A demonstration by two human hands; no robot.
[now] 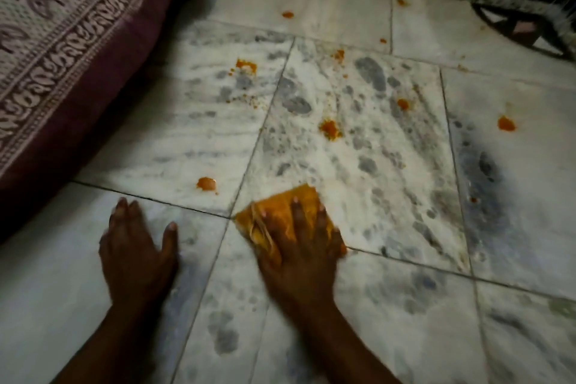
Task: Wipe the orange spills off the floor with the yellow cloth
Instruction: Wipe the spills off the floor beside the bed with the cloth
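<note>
From the head camera, the right hand (299, 246) is pressing the yellow cloth (280, 212) flat on the floor (405, 305), fingers (294, 212) spread wide over it. The left hand (137, 246) is resting open on the tiles, holding nothing. The nearest orange spill (206, 183) is lying just ahead and to the left of the cloth, between both hands; other spills (330, 128) are dotting the tiles farther ahead.

One head-worn view looks steeply down and forward, close above the fingers (294, 212), floor (389, 305) stretching beyond them.
</note>
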